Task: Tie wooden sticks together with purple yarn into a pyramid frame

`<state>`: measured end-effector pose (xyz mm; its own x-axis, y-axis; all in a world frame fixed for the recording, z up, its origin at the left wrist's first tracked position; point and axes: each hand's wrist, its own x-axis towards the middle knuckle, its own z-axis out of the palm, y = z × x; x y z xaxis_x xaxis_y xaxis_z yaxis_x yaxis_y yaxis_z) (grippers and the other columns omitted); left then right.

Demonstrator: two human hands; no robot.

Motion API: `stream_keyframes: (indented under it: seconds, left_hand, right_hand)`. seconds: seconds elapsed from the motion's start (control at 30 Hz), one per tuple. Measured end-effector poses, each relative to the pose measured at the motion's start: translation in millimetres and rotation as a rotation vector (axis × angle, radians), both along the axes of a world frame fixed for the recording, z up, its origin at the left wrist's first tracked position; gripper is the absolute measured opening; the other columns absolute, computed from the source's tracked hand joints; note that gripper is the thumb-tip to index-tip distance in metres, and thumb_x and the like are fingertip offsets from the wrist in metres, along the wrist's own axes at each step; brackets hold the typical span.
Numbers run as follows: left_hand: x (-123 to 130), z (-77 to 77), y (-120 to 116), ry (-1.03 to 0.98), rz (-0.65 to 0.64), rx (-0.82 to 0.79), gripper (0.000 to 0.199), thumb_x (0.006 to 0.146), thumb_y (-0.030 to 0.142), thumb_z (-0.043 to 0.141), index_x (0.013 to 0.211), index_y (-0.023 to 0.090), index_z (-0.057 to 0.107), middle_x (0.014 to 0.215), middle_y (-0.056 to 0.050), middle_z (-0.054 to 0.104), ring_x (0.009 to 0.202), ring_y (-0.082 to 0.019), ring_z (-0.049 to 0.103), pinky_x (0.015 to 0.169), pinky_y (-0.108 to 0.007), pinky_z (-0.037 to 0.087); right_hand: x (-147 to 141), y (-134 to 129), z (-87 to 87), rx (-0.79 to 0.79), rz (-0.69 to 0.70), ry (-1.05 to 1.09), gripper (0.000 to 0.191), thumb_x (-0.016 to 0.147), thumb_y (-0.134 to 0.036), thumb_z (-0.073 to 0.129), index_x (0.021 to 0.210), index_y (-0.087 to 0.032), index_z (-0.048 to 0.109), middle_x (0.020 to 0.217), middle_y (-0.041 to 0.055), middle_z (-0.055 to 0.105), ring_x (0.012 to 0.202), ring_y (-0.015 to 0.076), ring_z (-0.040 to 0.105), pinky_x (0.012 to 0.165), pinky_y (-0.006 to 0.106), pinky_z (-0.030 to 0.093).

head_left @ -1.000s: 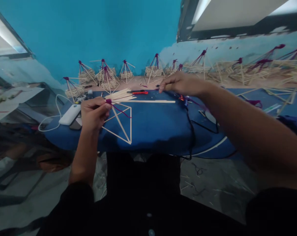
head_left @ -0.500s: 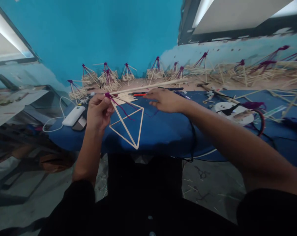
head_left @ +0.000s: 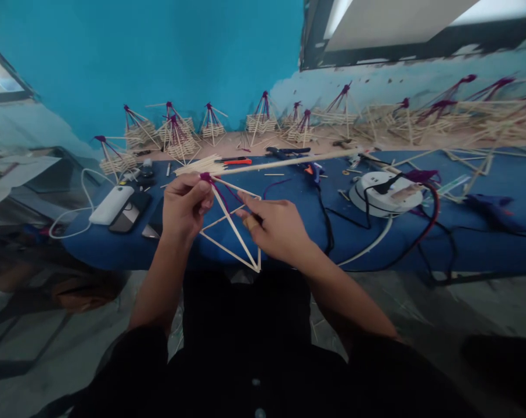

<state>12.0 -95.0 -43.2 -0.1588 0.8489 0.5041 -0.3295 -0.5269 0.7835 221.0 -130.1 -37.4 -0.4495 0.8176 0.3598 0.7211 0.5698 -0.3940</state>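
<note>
My left hand (head_left: pixel 182 206) pinches the top of a stick frame (head_left: pixel 230 254), where purple yarn (head_left: pixel 205 176) wraps the joined sticks. One long stick (head_left: pixel 284 163) runs from this joint out to the right. The other sticks slope down to a triangular base that hangs over the blue tabletop. My right hand (head_left: pixel 274 223) is at the frame's right side, its thumb and index finger closed near a stick and a strand of yarn. What lies between those fingertips is too small to make out.
Stick models with purple tops (head_left: pixel 265 113) line the wall. On the blue table (head_left: pixel 289 191) lie loose sticks (head_left: pixel 197 165), an orange cutter (head_left: pixel 239 161), pliers (head_left: pixel 288 152), a glue gun (head_left: pixel 314 171), a white cable reel (head_left: pixel 385 194), a white power bank (head_left: pixel 110 204) and a phone (head_left: pixel 130 210).
My right hand has moved down and left from above the table to the frame, its fingers closing. The view has shifted rightward, while my left hand still holds the yarn joint.
</note>
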Motion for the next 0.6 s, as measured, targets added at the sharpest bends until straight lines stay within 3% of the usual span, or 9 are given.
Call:
stream_keyframes:
  seconds: [0.07, 0.13, 0.2, 0.27, 0.3, 0.37, 0.47, 0.6]
  left_hand:
    - [7, -3.7, -1, 0.007, -0.041, 0.016, 0.058, 0.063, 0.058, 0.109, 0.067, 0.022, 0.064, 0.06, 0.007, 0.06, 0.041, -0.003, 0.042, 0.036, -0.02, 0.033]
    - [12, -7.2, 0, 0.019, -0.075, 0.029, 0.056, 0.063, 0.058, 0.109, 0.068, 0.022, 0.066, 0.06, 0.007, 0.061, 0.04, -0.003, 0.041, 0.035, -0.02, 0.03]
    - [14, -10.9, 4, 0.016, -0.067, 0.022, 0.053, 0.063, 0.057, 0.108, 0.068, 0.023, 0.068, 0.062, 0.006, 0.063, 0.04, -0.002, 0.04, 0.035, -0.02, 0.028]
    - [15, -15.3, 10, -0.007, -0.011, 0.017, 0.048, 0.062, 0.052, 0.108, 0.069, 0.023, 0.07, 0.065, 0.006, 0.065, 0.041, -0.002, 0.04, 0.035, -0.02, 0.027]
    - [15, -18.0, 14, -0.012, 0.028, 0.019, 0.045, 0.062, 0.049, 0.108, 0.069, 0.023, 0.071, 0.066, 0.006, 0.066, 0.041, -0.002, 0.041, 0.036, -0.02, 0.028]
    - [15, -24.6, 21, 0.01, 0.111, 0.031, 0.04, 0.063, 0.045, 0.106, 0.07, 0.024, 0.073, 0.068, 0.005, 0.068, 0.043, -0.003, 0.044, 0.036, -0.02, 0.029]
    - [17, -34.9, 27, 0.091, 0.219, 0.056, 0.032, 0.07, 0.043, 0.102, 0.072, 0.024, 0.076, 0.074, 0.003, 0.073, 0.046, -0.005, 0.05, 0.037, -0.021, 0.033]
    - [26, -39.5, 21, 0.198, 0.348, 0.151, 0.015, 0.08, 0.031, 0.096, 0.077, 0.024, 0.083, 0.082, -0.001, 0.081, 0.059, -0.01, 0.066, 0.051, -0.024, 0.051]
  right_hand:
    - [-2, 1, 2.8, -0.06, -0.031, -0.088, 0.06, 0.11, -0.033, 0.051, 0.165, -0.011, 0.063, 0.099, 0.0134, 0.087, 0.083, 0.0254, 0.077, 0.074, 0.035, 0.049]
    - [-1, 4, 6.0, -0.115, 0.018, -0.095, 0.055, 0.108, -0.032, 0.052, 0.157, -0.014, 0.068, 0.089, 0.0087, 0.083, 0.075, 0.0224, 0.071, 0.071, 0.033, 0.044]
    - [2, 5, 7.7, -0.144, 0.091, -0.016, 0.036, 0.107, -0.031, 0.05, 0.124, -0.018, 0.079, 0.081, 0.0045, 0.076, 0.069, 0.0183, 0.064, 0.07, 0.032, 0.041]
    - [8, 4, 7.5, -0.143, 0.142, 0.101, 0.03, 0.107, -0.033, 0.047, 0.087, -0.021, 0.067, 0.073, 0.0018, 0.066, 0.063, 0.015, 0.056, 0.067, 0.032, 0.037]
    - [11, 2, 6.8, -0.126, 0.153, 0.159, 0.032, 0.107, -0.034, 0.046, 0.079, -0.023, 0.057, 0.069, 0.0003, 0.061, 0.06, 0.014, 0.052, 0.065, 0.032, 0.036]
    - [16, -4, 5.5, -0.063, 0.138, 0.266, 0.035, 0.108, -0.037, 0.047, 0.075, -0.025, 0.045, 0.062, -0.0029, 0.05, 0.055, 0.0127, 0.044, 0.062, 0.031, 0.033]
    - [21, -14, 6.4, 0.079, 0.06, 0.388, 0.036, 0.107, -0.034, 0.05, 0.073, -0.025, 0.041, 0.057, -0.0051, 0.041, 0.051, 0.0116, 0.037, 0.058, 0.031, 0.03]
    - [22, -22, 14.5, 0.254, 0.029, 0.409, 0.034, 0.104, -0.026, 0.053, 0.072, -0.024, 0.042, 0.057, -0.0054, 0.04, 0.05, 0.0104, 0.036, 0.055, 0.03, 0.028]
